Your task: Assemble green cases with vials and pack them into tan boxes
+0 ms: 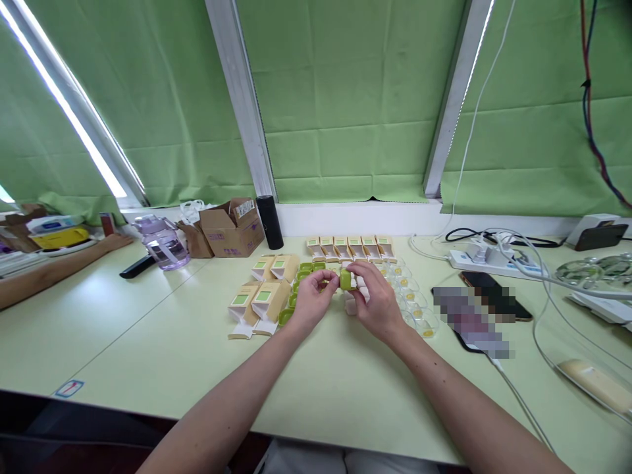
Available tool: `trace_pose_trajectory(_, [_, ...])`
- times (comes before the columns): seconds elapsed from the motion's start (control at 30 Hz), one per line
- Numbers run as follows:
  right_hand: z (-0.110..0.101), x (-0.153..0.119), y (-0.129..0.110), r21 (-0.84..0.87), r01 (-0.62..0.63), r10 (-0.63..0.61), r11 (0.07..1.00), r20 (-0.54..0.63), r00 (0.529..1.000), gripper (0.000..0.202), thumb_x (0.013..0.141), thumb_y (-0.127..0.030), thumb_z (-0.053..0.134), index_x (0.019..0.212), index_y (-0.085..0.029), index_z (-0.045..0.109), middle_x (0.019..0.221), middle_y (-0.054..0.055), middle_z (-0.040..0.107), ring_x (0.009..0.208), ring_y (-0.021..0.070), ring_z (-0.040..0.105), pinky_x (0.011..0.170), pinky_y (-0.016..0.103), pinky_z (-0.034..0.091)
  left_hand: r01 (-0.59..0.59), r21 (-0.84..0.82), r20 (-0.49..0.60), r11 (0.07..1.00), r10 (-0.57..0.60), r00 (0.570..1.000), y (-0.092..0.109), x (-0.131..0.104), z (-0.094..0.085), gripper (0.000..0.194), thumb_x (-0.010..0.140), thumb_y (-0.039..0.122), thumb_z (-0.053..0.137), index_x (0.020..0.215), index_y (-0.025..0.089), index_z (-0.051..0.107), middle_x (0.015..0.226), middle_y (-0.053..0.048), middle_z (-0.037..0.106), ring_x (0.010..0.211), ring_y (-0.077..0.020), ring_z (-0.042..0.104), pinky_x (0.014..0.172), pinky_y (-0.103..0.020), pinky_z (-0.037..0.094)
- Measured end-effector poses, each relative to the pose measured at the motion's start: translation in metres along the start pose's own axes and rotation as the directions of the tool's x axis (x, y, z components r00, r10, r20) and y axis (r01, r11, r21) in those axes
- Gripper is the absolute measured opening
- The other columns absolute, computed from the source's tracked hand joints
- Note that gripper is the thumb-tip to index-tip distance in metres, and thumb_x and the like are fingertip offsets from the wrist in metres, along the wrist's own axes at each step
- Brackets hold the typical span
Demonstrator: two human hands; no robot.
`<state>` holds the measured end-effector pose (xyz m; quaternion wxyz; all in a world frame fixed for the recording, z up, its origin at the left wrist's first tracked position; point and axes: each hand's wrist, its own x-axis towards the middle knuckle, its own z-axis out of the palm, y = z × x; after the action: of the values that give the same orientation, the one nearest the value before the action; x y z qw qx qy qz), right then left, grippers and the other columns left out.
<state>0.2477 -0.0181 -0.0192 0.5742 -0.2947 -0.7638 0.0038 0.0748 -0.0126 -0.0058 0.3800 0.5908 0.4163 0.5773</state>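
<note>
Between my two hands, over the middle of the table, is a small green plastic piece [345,279] with a white part showing at its right side. My left hand [316,297] pinches its left side with thumb and forefinger. From the right, my right hand [378,301] closes its fingers around the white part and the green edge. Small green cups [286,316] stand in a row by my left hand, some hidden behind it. White pieces [350,304] lie beneath my right hand, partly covered. Clear plastic covers with yellow dots [417,312] are lined up to its right.
Open cream boxes stand at left [269,296] and in a back row [348,249]. Farther left are a purple bottle [162,243], a cardboard carton [232,230], a black cylinder [269,224] and another person's arm [64,270]. Phones [496,296], cables and a power strip [494,262] occupy the right.
</note>
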Motion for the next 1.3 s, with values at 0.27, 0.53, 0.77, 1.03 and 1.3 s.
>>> trace_pose_trajectory(0.27, [0.0003,0.0013,0.0008,0.01,0.0,0.0,1.0,-0.015,1.0,0.052,0.088,-0.005,0.052,0.135,-0.025,0.057,0.128,0.013,0.067,0.124,0.0299,0.065,0.105,0.053,0.058,0.019,-0.032,-0.008,0.999,-0.02,1.0,-0.0027,-0.0005,-0.0005,0.036,0.077,0.048,0.083,0.084,0.015,0.071,0.08,-0.003,0.07,0.072,-0.013,0.061,0.072,-0.025,0.049])
trace_pose_trajectory(0.53, [-0.0006,0.0014,0.0009,0.016,-0.013,0.013,1.0,-0.023,1.0,0.051,0.087,-0.004,0.053,0.133,-0.025,0.058,0.127,0.013,0.068,0.123,0.0292,0.065,0.104,0.052,0.059,0.046,-0.042,-0.021,0.998,-0.047,0.999,-0.0007,-0.0005,-0.0012,0.035,0.075,0.046,0.084,0.084,0.015,0.071,0.079,-0.002,0.071,0.071,-0.0127,0.062,0.071,-0.025,0.049])
trace_pose_trajectory(0.77, [-0.0009,0.0027,-0.0005,0.01,-0.011,0.011,1.0,-0.034,0.999,0.051,0.086,-0.003,0.052,0.132,-0.025,0.058,0.126,0.013,0.068,0.122,0.029,0.066,0.103,0.052,0.059,0.046,-0.063,-0.032,0.997,-0.048,0.998,0.0005,-0.0006,-0.0014,0.037,0.073,0.048,0.086,0.084,0.015,0.072,0.08,-0.003,0.072,0.072,-0.013,0.063,0.071,-0.025,0.05])
trace_pose_trajectory(1.03, [-0.0013,0.0022,-0.0002,0.004,-0.026,0.026,1.0,-0.028,0.999,0.05,0.087,-0.004,0.052,0.133,-0.025,0.058,0.127,0.013,0.068,0.123,0.0294,0.065,0.104,0.053,0.058,0.053,-0.065,-0.025,0.996,-0.055,0.998,0.0025,-0.0006,-0.0013,0.04,0.073,0.051,0.086,0.084,0.015,0.073,0.079,-0.005,0.075,0.07,-0.0137,0.064,0.066,-0.025,0.049])
trace_pose_trajectory(1.3, [-0.0017,0.0025,0.0006,0.016,-0.035,0.036,0.999,-0.035,0.999,0.049,0.088,-0.005,0.054,0.133,-0.026,0.059,0.128,0.013,0.068,0.123,0.03,0.065,0.103,0.055,0.059,0.054,-0.065,-0.026,0.996,-0.056,0.998,0.0029,-0.0013,-0.0025,0.042,0.074,0.054,0.085,0.083,0.016,0.071,0.08,-0.006,0.076,0.07,-0.015,0.066,0.065,-0.026,0.049])
